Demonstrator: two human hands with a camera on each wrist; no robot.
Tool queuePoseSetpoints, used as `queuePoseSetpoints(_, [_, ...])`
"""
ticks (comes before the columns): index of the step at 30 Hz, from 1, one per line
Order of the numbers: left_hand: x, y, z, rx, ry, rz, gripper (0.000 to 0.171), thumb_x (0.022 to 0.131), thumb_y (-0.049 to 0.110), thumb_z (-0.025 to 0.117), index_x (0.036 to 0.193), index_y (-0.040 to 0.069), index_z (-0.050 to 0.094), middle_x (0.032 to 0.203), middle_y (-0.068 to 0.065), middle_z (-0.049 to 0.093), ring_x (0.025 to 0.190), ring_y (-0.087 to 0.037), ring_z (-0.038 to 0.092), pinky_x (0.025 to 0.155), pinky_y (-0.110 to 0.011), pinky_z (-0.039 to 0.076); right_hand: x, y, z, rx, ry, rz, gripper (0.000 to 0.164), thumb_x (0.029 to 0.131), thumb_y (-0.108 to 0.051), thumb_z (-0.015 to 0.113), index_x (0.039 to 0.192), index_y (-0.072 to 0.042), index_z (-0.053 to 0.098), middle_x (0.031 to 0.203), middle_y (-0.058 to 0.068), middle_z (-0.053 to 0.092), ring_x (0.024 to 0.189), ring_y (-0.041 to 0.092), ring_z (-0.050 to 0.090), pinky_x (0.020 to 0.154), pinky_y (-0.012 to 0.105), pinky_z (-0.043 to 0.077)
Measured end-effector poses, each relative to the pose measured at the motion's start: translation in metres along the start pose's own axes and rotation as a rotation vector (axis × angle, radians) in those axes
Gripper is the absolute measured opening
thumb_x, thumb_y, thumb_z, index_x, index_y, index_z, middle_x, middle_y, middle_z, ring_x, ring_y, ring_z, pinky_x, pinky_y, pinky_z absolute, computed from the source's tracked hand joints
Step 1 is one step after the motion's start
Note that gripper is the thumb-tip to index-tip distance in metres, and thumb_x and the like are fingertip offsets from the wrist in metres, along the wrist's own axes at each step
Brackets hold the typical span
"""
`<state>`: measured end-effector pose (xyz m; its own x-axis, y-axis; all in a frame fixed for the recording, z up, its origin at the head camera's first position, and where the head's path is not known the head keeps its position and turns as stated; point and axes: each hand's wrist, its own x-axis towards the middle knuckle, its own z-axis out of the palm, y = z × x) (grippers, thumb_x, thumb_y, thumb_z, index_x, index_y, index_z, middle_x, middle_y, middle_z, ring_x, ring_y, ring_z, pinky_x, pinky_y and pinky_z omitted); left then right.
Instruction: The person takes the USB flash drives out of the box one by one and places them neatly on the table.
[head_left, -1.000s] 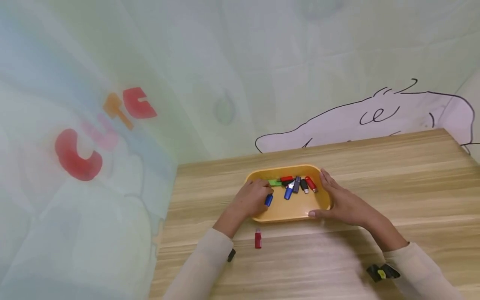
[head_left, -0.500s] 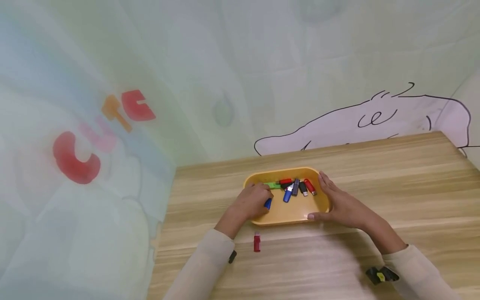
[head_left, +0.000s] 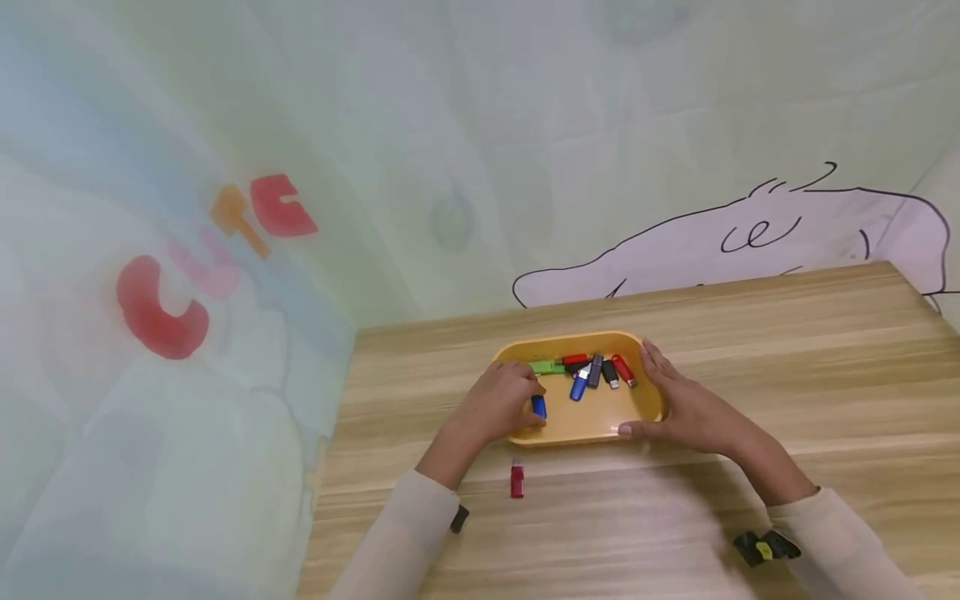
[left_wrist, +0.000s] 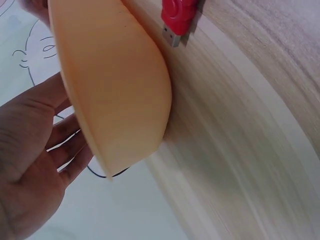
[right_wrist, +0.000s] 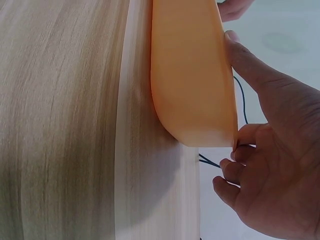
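A yellow plastic tray (head_left: pixel 592 427) stands on the wooden table with several USB sticks in it. My left hand (head_left: pixel 497 402) reaches over its left end and holds a blue USB stick (head_left: pixel 539 407) between thumb and index finger. In the left wrist view the tray wall hides the fingertips of that hand (left_wrist: pixel 30 155). At the right end, my right hand (head_left: pixel 693 412) grips the tray, thumb on the near rim and fingers at the far corner. In the right wrist view the tray (right_wrist: pixel 192 75) meets the right hand's (right_wrist: pixel 280 165) thumb and curled fingers.
Inside the tray, along the far side, lie a green stick (head_left: pixel 547 367), another blue stick (head_left: pixel 580 384), a dark grey stick (head_left: pixel 596 371), a black stick (head_left: pixel 611 373) and a red stick (head_left: pixel 623 370). A red USB stick (head_left: pixel 517 480) lies in front of the tray.
The blue stick at my left hand has turned slightly and shows more clearly. My left hand has shifted a little toward me. My right hand keeps its place on the tray.
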<state>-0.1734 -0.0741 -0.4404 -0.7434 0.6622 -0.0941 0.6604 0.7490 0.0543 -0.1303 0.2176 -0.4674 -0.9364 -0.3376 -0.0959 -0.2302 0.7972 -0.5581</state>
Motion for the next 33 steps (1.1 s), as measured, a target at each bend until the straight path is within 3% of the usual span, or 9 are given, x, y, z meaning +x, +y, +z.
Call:
queuePoseSetpoints(17, [-0.034, 0.011, -0.022, -0.058, 0.118, 0.078, 0.044, 0.072, 0.052, 0.074, 0.105, 0.022, 0.074, 0.099, 0.008, 0.060, 0.096, -0.010, 0.045, 0.080, -0.026, 0.038, -0.001, 0.001, -0.002, 0.010, 0.006, -0.008, 0.123, 0.067, -0.072, 0.066, 0.152, -0.008, 0.005, 0.157, 0.001, -0.008, 0.140, 0.029, 0.005, 0.107, 0.052, 0.020])
queuePoseSetpoints(27, [-0.057, 0.020, -0.022, -0.048, 0.213, 0.173, 0.042, 0.075, 0.053, 0.071, 0.104, 0.022, 0.074, 0.100, 0.007, 0.060, 0.096, -0.011, 0.048, 0.077, -0.024, 0.039, 0.000, 0.001, -0.002, 0.013, 0.007, -0.011, 0.124, 0.066, -0.073, 0.065, 0.152, -0.008, 0.004, 0.157, 0.002, -0.009, 0.140, 0.029, 0.005, 0.107, 0.053, 0.021])
queuePoseSetpoints(33, [-0.069, 0.026, -0.018, -0.021, 0.210, 0.197, 0.039, 0.077, 0.052, 0.071, 0.104, 0.023, 0.074, 0.103, 0.006, 0.060, 0.096, -0.011, 0.048, 0.079, -0.024, 0.041, -0.001, 0.000, -0.001, 0.016, 0.005, -0.010, 0.124, 0.067, -0.072, 0.066, 0.152, -0.008, 0.004, 0.157, 0.001, -0.009, 0.140, 0.029, 0.004, 0.107, 0.052, 0.020])
